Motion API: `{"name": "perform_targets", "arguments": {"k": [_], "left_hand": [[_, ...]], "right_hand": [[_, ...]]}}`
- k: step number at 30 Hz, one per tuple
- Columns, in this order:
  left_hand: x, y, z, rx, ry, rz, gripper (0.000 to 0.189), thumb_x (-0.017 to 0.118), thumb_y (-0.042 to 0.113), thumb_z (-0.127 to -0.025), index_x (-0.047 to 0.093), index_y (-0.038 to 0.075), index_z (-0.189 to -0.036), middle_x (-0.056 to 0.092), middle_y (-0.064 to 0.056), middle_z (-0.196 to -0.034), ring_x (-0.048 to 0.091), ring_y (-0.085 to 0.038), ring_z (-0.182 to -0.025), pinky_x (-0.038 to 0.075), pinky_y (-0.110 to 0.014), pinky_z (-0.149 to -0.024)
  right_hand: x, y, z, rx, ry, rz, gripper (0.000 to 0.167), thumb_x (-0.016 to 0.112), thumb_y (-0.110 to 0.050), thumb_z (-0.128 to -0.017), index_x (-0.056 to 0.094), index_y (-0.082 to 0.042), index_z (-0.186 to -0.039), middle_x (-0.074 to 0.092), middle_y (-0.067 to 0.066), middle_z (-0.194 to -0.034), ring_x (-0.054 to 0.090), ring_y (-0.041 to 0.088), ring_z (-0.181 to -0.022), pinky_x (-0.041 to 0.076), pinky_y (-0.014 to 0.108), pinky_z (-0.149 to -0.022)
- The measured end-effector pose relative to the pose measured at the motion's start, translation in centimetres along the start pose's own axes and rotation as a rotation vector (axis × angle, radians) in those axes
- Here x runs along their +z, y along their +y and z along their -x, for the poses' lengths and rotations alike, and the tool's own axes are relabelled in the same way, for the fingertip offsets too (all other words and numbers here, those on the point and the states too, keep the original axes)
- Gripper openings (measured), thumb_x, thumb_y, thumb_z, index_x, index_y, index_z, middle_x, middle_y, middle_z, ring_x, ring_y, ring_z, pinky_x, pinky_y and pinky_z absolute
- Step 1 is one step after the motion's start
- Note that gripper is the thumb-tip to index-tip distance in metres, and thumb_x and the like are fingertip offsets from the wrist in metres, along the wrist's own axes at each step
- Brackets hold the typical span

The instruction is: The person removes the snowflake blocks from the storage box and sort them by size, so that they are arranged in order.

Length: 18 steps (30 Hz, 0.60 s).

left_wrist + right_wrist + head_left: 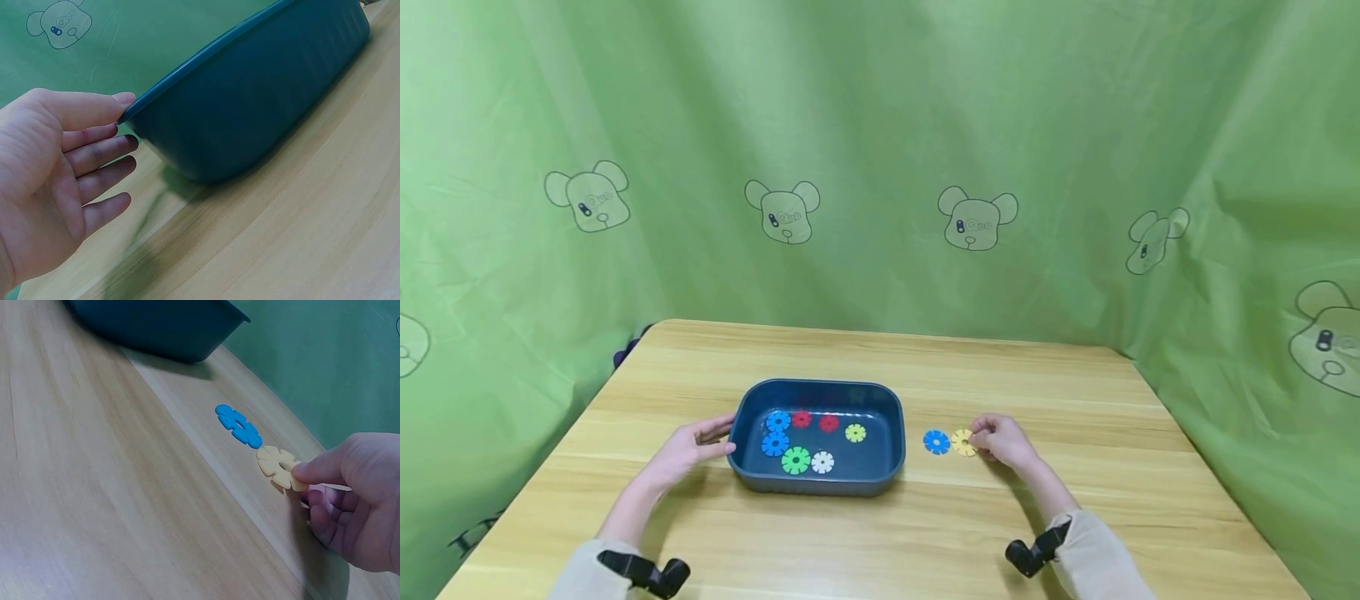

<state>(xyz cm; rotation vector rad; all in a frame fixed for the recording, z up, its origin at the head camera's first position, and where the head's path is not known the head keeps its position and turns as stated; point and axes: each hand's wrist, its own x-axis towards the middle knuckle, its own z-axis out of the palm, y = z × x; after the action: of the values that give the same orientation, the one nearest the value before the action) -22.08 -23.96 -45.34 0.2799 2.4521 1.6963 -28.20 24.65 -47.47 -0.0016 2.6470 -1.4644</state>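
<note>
Between its thumb and fingers, my right hand [1003, 442] pinches a yellow snowflake disc [275, 467], whose near edge is lifted off the table. A blue snowflake disc [239, 426] lies flat beside it, edge to edge with it in the right wrist view. My left hand [69, 150] is at the left end of a dark blue plastic basin [816, 486], thumb tip at the rim and the other fingers loosely extended by the outer wall. In the basin lie several discs, among them a green disc [796, 460], a white disc [822, 462] and a red disc [801, 419].
The basin stands on a light wood-grain table [925, 542], left of the two loose discs. Behind the table hangs a green curtain [880, 283] printed with bear heads. Each wrist bears a black strap-on camera, such as the right one [1037, 550].
</note>
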Motion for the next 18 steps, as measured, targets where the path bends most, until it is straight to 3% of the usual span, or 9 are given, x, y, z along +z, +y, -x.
{"name": "perform_targets", "arguments": {"k": [18], "left_hand": [[0.07, 0.06, 0.05, 0.006, -0.001, -0.002, 0.057, 0.062, 0.012, -0.088, 0.038, -0.01, -0.135, 0.041, -0.027, -0.137, 0.037, -0.042, -0.126, 0.031, -0.051, -0.103]], "right_hand": [[0.25, 0.25, 0.1, -0.011, 0.037, 0.104, 0.017, 0.065, -0.002, -0.08, 0.061, 0.007, -0.094, 0.058, 0.006, -0.075, 0.051, 0.015, -0.06, 0.046, 0.026, -0.052]]}}
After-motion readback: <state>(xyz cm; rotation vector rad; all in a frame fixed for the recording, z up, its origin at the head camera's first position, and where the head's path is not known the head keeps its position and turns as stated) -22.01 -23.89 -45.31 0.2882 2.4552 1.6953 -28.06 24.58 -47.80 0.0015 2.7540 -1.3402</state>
